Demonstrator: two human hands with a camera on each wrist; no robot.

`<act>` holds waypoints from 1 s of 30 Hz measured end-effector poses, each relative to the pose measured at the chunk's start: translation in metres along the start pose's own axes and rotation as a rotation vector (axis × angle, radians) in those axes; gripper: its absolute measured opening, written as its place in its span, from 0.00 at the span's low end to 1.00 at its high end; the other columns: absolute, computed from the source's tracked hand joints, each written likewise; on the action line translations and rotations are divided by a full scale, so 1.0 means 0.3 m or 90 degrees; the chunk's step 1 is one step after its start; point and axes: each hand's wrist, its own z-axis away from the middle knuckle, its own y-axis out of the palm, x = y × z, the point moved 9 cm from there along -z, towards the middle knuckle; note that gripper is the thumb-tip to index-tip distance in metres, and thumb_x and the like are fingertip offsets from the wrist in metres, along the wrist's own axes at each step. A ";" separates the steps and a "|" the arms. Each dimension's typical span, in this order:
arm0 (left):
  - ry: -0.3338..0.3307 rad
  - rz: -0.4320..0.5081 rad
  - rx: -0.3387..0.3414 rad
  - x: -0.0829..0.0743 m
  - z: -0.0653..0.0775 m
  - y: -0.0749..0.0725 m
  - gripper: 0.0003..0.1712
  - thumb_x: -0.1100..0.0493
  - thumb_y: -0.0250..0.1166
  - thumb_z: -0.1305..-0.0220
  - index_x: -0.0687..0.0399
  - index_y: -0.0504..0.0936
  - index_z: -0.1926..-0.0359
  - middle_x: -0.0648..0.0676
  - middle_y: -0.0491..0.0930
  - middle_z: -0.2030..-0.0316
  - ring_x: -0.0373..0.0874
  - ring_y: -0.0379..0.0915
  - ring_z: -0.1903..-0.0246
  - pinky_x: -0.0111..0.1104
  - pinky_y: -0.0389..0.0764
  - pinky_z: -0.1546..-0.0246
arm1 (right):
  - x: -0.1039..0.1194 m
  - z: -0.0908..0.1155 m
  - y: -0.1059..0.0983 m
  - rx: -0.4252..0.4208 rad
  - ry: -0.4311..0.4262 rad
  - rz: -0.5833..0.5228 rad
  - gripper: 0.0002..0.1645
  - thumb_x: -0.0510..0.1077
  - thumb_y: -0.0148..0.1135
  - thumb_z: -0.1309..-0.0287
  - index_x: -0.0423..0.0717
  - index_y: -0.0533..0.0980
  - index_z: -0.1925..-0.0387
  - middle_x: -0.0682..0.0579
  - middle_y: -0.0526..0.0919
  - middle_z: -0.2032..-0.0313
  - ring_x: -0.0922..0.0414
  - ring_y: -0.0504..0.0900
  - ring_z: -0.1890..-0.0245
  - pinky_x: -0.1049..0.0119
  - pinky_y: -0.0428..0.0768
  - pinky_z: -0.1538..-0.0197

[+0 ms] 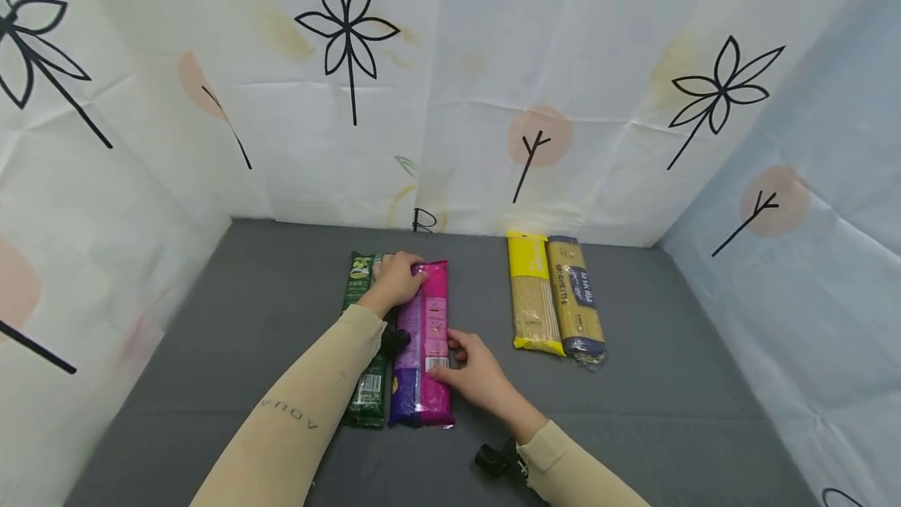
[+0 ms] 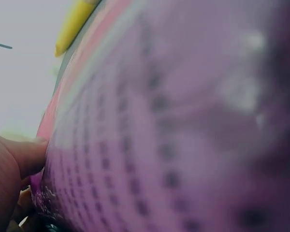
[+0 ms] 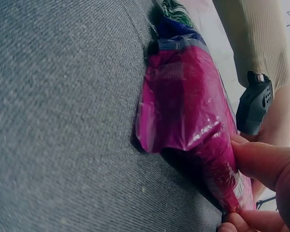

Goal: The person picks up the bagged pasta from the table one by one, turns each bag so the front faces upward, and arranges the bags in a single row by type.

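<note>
A long pink-and-purple plastic packet (image 1: pixel 435 319) lies lengthwise on the grey cloth. Its upper end is in the grip of my left hand (image 1: pixel 397 282), the thumb (image 2: pixel 26 157) pressed along the edge in the left wrist view. Lower down, my right hand (image 1: pixel 482 378) pinches the packet's right side, with its thumb (image 3: pixel 261 159) on the glossy pink face and the other fingers tucked at the edge by the cloth. A dark green packet (image 1: pixel 367 393) lies close along the left side, partly covered by my left hand and forearm.
To the right, a yellow-topped pasta packet (image 1: pixel 533 300) and a spaghetti packet with blue ends (image 1: pixel 576 303) lie side by side. Grey cloth (image 1: pixel 669 358) covers the table. White printed curtains (image 1: pixel 464 61) enclose the back and sides.
</note>
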 end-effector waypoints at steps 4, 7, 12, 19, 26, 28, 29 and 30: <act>-0.025 0.013 -0.003 0.004 -0.001 -0.014 0.16 0.50 0.60 0.31 0.49 0.83 0.48 0.56 0.76 0.46 0.58 0.60 0.42 0.56 0.52 0.40 | 0.006 0.001 0.006 0.010 -0.009 0.001 0.44 0.52 0.74 0.49 0.40 0.67 0.34 0.50 0.73 0.50 0.53 0.73 0.53 0.56 0.74 0.50; -0.031 0.021 -0.010 0.002 -0.002 -0.024 0.12 0.51 0.60 0.31 0.49 0.85 0.53 0.54 0.79 0.52 0.57 0.63 0.46 0.55 0.54 0.42 | 0.005 0.000 0.008 0.015 -0.010 0.004 0.44 0.52 0.73 0.48 0.40 0.67 0.34 0.50 0.73 0.49 0.53 0.73 0.52 0.56 0.75 0.50; -0.024 0.023 -0.015 -0.002 -0.004 -0.022 0.09 0.52 0.61 0.31 0.48 0.86 0.60 0.52 0.81 0.60 0.55 0.65 0.50 0.53 0.56 0.45 | 0.001 0.003 0.007 0.019 -0.010 0.010 0.44 0.52 0.73 0.48 0.39 0.67 0.34 0.49 0.73 0.49 0.53 0.73 0.52 0.55 0.75 0.50; 0.010 0.057 -0.038 0.004 0.018 -0.039 0.08 0.55 0.60 0.31 0.50 0.84 0.64 0.54 0.80 0.60 0.58 0.66 0.44 0.55 0.54 0.40 | 0.012 0.016 0.004 0.022 -0.012 0.004 0.42 0.52 0.72 0.47 0.42 0.67 0.35 0.48 0.73 0.48 0.52 0.72 0.53 0.56 0.74 0.52; 0.025 0.209 -0.081 -0.003 0.073 -0.088 0.08 0.58 0.56 0.29 0.55 0.80 0.62 0.57 0.72 0.58 0.52 0.70 0.63 0.44 0.73 0.61 | 0.031 0.039 0.010 0.009 -0.023 -0.043 0.37 0.49 0.67 0.41 0.43 0.66 0.34 0.50 0.78 0.54 0.54 0.74 0.57 0.58 0.75 0.55; 0.032 0.231 -0.111 -0.006 0.084 -0.109 0.08 0.59 0.56 0.28 0.57 0.80 0.61 0.56 0.71 0.59 0.50 0.69 0.64 0.42 0.74 0.65 | 0.044 0.048 0.015 -0.005 -0.036 -0.066 0.34 0.48 0.65 0.39 0.43 0.66 0.34 0.49 0.79 0.55 0.54 0.76 0.58 0.59 0.76 0.56; 0.033 0.237 -0.127 -0.006 0.089 -0.121 0.08 0.58 0.56 0.28 0.57 0.80 0.61 0.56 0.71 0.60 0.49 0.69 0.65 0.41 0.74 0.65 | 0.051 0.053 0.017 -0.014 -0.042 -0.076 0.33 0.47 0.64 0.38 0.43 0.66 0.34 0.48 0.80 0.55 0.54 0.77 0.58 0.59 0.78 0.57; 0.035 0.242 -0.141 -0.007 0.095 -0.131 0.09 0.59 0.56 0.28 0.57 0.80 0.61 0.56 0.71 0.60 0.49 0.69 0.65 0.41 0.74 0.65 | 0.057 0.057 0.020 -0.024 -0.046 -0.087 0.32 0.46 0.63 0.37 0.43 0.66 0.34 0.48 0.80 0.55 0.54 0.78 0.59 0.60 0.79 0.58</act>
